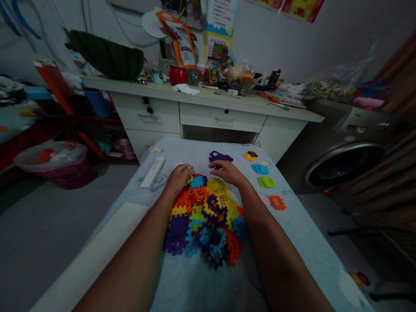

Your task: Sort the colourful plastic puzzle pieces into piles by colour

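Note:
A heap of coloured interlocking plastic tiles (206, 219) lies on a pale blue cloth-covered table (292, 234) in front of me. My left hand (178, 177) rests at the heap's far left edge, fingers curled onto a yellow and blue piece. My right hand (227, 170) lies palm down at the heap's far edge, fingers stretched toward the left. Separate small piles sit beyond and to the right: purple (220, 156), yellow with purple (250, 155), blue (260, 169), green (266, 182) and orange (277, 202).
A white flat box (152, 172) lies on the table's left side. Behind stands a cluttered white desk (201, 112) with drawers. A washing machine (344, 151) is at the right, and a bagged red bin (55, 162) on the floor at the left.

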A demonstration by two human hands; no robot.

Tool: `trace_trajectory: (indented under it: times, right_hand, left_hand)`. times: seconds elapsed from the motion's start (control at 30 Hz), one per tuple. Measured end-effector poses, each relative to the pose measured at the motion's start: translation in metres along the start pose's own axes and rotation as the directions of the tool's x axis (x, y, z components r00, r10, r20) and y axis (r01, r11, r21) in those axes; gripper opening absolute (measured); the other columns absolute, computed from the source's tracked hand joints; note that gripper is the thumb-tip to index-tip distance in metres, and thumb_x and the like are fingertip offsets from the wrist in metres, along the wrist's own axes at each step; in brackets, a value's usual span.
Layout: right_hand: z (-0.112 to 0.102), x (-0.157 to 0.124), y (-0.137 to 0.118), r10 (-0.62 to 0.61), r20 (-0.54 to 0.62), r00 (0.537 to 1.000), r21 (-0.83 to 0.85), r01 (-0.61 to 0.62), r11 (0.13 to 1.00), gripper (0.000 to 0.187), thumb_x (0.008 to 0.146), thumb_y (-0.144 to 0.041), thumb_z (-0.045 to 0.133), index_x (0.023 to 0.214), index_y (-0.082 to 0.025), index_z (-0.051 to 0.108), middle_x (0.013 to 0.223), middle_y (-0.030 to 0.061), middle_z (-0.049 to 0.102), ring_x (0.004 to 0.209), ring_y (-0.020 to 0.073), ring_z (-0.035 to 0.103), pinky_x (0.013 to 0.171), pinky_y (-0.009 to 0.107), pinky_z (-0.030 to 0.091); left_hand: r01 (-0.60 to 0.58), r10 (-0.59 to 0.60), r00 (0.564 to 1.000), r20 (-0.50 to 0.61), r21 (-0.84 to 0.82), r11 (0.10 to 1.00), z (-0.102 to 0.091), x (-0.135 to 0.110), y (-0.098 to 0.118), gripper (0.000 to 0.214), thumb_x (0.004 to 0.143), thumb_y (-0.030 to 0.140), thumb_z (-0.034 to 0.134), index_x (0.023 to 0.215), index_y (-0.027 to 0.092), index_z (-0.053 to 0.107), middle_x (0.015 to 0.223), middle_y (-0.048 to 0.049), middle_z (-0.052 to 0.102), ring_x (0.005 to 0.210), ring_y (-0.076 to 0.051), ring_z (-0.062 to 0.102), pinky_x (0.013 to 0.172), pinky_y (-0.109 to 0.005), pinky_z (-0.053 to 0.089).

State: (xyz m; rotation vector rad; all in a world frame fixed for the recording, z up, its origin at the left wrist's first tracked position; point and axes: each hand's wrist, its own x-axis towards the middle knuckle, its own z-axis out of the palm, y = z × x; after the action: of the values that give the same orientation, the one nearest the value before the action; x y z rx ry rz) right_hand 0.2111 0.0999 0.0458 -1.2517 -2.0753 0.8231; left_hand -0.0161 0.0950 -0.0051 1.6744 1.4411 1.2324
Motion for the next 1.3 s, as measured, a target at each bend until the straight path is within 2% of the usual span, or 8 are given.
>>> trace_trajectory:
  times: [0.17, 0.3, 0.47, 0.73, 0.87, 1.0, 1.2, 1.3]
  right_hand:
    - [0.022, -0.001, -0.027, -0.151, 0.298, 0.943, -0.232, 0.225, 0.946, 0.034, 0.075, -0.015, 0.072, 0.11, -0.016, 0.07, 0.113, 0.0091, 0.069, 0.105, 0.0201, 0.061, 0.095, 0.032, 0.042]
    - [0.033, -0.001, -0.029, -0.138, 0.298, 0.945, -0.386, 0.251, 0.888, 0.029, 0.075, -0.017, 0.073, 0.104, -0.018, 0.072, 0.109, 0.0082, 0.069, 0.105, 0.0213, 0.061, 0.094, 0.033, 0.04]
    - [0.023, -0.002, -0.033, -0.176, 0.314, 0.933, -0.305, 0.275, 0.912, 0.016, 0.082, -0.014, 0.066, 0.096, -0.017, 0.074, 0.101, 0.007, 0.071, 0.097, 0.0179, 0.062, 0.088, 0.029, 0.042]
    - [-0.003, -0.003, -0.027, -0.15, 0.112, 0.982, -0.134, 0.165, 0.977, 0.014, 0.085, -0.014, 0.059, 0.086, -0.016, 0.073, 0.088, 0.0042, 0.07, 0.085, 0.0145, 0.061, 0.08, 0.025, 0.044]
    - [-0.023, -0.005, -0.007, 0.039, -0.124, 0.992, 0.034, -0.035, 0.999, 0.019, 0.085, -0.025, 0.055, 0.089, -0.017, 0.071, 0.076, 0.001, 0.067, 0.07, 0.0127, 0.059, 0.066, 0.023, 0.045]
    - [-0.058, -0.017, 0.025, 0.21, -0.358, 0.91, 0.054, -0.204, 0.977, 0.023, 0.082, -0.031, 0.053, 0.085, -0.015, 0.07, 0.071, 0.0017, 0.065, 0.06, 0.0126, 0.056, 0.06, 0.024, 0.045]
    - [-0.105, -0.049, 0.067, 0.324, -0.702, 0.635, -0.141, -0.569, 0.81, 0.023, 0.081, -0.023, 0.052, 0.084, -0.014, 0.073, 0.083, 0.0094, 0.071, 0.077, 0.0197, 0.063, 0.073, 0.03, 0.045]
    - [-0.11, -0.059, 0.075, 0.358, -0.748, 0.559, -0.166, -0.68, 0.714, 0.024, 0.081, -0.018, 0.051, 0.084, -0.013, 0.074, 0.086, 0.0127, 0.073, 0.08, 0.0213, 0.064, 0.074, 0.031, 0.044]
  left_hand:
    - [-0.006, 0.006, 1.0, -0.003, -0.014, 1.0, -0.001, 0.001, -0.001, 0.035, 0.077, 0.036, 0.041, 0.089, 0.018, 0.069, 0.105, -0.0085, 0.068, 0.109, -0.023, 0.06, 0.103, -0.035, 0.041]
    - [0.016, -0.016, 1.0, 0.001, -0.015, 1.0, 0.0, 0.001, -0.003, 0.032, 0.071, 0.03, 0.044, 0.088, 0.02, 0.069, 0.104, -0.0061, 0.069, 0.107, -0.023, 0.06, 0.101, -0.036, 0.042]
    - [0.039, -0.038, 0.998, 0.044, -0.013, 0.999, 0.0, -0.001, -0.002, 0.034, 0.069, 0.026, 0.044, 0.09, 0.02, 0.069, 0.103, -0.0052, 0.07, 0.102, -0.023, 0.062, 0.095, -0.035, 0.046]
    - [0.045, -0.049, 0.995, 0.086, 0.052, 0.998, 0.0, -0.003, 0.002, 0.035, 0.07, 0.025, 0.043, 0.094, 0.02, 0.07, 0.099, -0.0041, 0.071, 0.097, -0.022, 0.063, 0.091, -0.034, 0.047]
    - [0.031, -0.039, 0.996, 0.076, 0.105, 0.994, 0.0, -0.003, 0.002, 0.034, 0.069, 0.024, 0.045, 0.093, 0.021, 0.07, 0.101, -0.0037, 0.071, 0.099, -0.023, 0.062, 0.092, -0.034, 0.047]
    - [0.054, -0.067, 0.992, 0.106, 0.12, 0.991, 0.0, -0.005, 0.002, 0.034, 0.069, 0.024, 0.045, 0.093, 0.021, 0.069, 0.089, -0.0024, 0.07, 0.086, -0.021, 0.063, 0.081, -0.032, 0.049]
    - [0.093, -0.111, 0.979, 0.169, 0.106, 0.99, 0.001, -0.007, 0.004, 0.031, 0.07, 0.027, 0.045, 0.092, 0.021, 0.066, 0.076, 0.0001, 0.067, 0.069, -0.019, 0.061, 0.065, -0.029, 0.046]
    - [0.073, -0.092, 0.982, 0.164, 0.116, 0.991, 0.001, -0.007, 0.006, 0.03, 0.069, 0.027, 0.045, 0.09, 0.021, 0.066, 0.077, 0.0, 0.068, 0.071, -0.019, 0.062, 0.067, -0.029, 0.045]
